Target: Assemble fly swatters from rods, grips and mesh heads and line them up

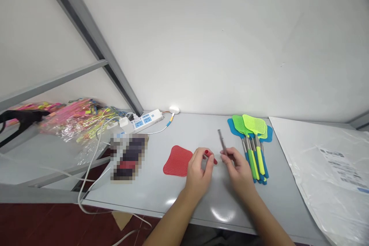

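My left hand [198,171] pinches a short red handle [211,157], hollow at the end that shows. Just to its right, my right hand [238,169] grips a thin metal rod [221,141], which points up and slightly left, apart from the handle. A red perforated fly swatter head [178,161] lies flat on the grey table [161,196], its right edge partly hidden by my left hand. Right of my right hand lies a pile of green, yellow and blue fly swatters [255,150], their handles towards me.
A large white plastic package [311,169] covers the table's right side. At the back left is a power strip [145,121] with white cables [96,153]. A pixelated object [129,159] lies before it. Bagged colourful items [83,119] rest on a rack at far left.
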`<action>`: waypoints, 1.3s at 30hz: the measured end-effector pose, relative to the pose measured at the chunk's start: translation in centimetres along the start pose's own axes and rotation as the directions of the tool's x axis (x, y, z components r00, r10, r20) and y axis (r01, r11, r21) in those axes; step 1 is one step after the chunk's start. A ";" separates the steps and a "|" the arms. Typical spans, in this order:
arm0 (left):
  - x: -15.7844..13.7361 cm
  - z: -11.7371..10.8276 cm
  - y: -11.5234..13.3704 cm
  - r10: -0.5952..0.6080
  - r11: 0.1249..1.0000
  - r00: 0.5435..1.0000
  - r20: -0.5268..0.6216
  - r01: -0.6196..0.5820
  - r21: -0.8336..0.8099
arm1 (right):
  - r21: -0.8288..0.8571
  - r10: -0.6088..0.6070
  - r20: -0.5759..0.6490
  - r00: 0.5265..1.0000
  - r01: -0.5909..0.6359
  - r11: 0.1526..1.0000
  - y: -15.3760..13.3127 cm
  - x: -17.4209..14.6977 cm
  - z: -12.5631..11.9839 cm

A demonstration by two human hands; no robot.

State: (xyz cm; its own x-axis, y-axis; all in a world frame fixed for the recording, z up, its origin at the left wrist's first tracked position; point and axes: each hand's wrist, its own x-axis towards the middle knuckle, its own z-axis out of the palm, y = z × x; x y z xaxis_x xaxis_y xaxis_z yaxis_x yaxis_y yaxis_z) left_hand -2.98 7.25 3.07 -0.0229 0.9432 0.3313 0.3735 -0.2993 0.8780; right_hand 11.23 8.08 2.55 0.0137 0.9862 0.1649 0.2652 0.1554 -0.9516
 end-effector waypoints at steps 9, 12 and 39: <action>-0.3 1.0 -0.1 0.054 0.996 0.971 0.234 -0.070 0.061 | 0.783 0.068 -0.043 0.997 -0.009 0.622 -6.8 2.0 -1.1; -0.5 1.1 0.0 0.052 0.996 0.957 0.285 -0.069 0.050 | 0.811 0.073 -0.013 0.997 -0.033 0.584 -7.6 2.7 -0.4; -0.3 1.3 -0.8 0.027 0.998 0.943 0.332 -0.045 0.048 | -0.008 0.073 0.429 0.900 -0.077 0.997 -6.9 3.1 -2.5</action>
State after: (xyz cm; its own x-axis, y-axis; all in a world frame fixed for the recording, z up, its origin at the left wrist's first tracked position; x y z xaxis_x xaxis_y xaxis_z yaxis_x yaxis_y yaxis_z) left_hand -2.05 7.41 1.82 0.2966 0.9290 0.2212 0.4179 -0.3345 0.8447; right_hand 11.86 9.87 10.27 -0.3822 0.9235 -0.0327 0.2714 0.0783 -0.9593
